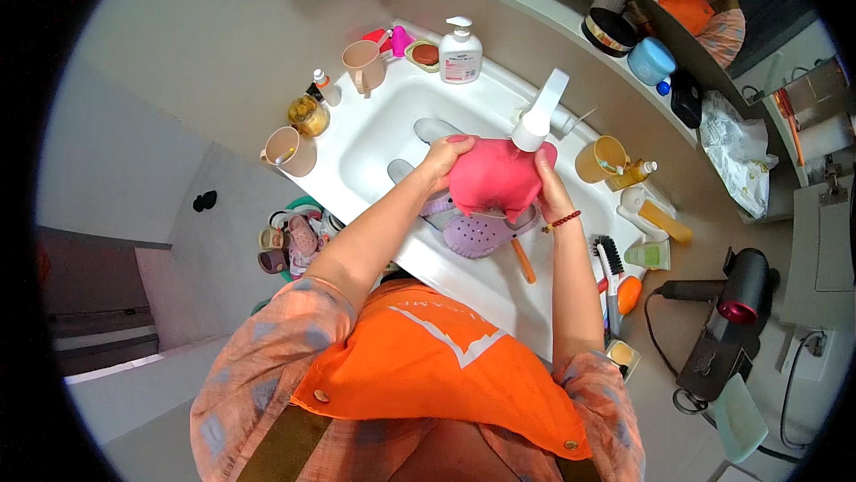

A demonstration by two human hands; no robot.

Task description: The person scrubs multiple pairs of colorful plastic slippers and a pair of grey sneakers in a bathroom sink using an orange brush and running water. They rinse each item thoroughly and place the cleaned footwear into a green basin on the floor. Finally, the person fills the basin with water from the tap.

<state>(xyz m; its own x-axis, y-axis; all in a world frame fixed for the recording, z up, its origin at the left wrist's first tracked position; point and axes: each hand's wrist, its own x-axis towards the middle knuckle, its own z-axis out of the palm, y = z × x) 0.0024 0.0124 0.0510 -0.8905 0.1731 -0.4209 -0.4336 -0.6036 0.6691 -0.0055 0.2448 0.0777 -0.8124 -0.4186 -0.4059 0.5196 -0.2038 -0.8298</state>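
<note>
White sink (370,139) across the middle of the frame, hidden in part along the front edge by the left forearm (379,237) and an orange apron (401,375). At left centre, beyond that forearm, shoes (301,237) heaped inside a green rim (308,201), with the rest of the container covered. At the centre, over the basin, a soft coral-pink item (490,174), bunched and sagging (too shapeless to name for certain), with the underside out of sight. Clamped on opposite sides of it, well apart from each other: left hand (446,163) and right hand (553,188), with most fingers tucked behind and lost to view. White faucet (539,112) in front of the item's upper edge; cannot tell whether water runs from the spout. Below the item, a perforated purple clog (481,234), covered along the top. Left of centre, grey slippers (434,130), only partly visible. Right of the clog, a slim orange-brown handle (523,261), with upper end hard to make out. On the right wrist, a dark red bracelet (563,222).
</note>
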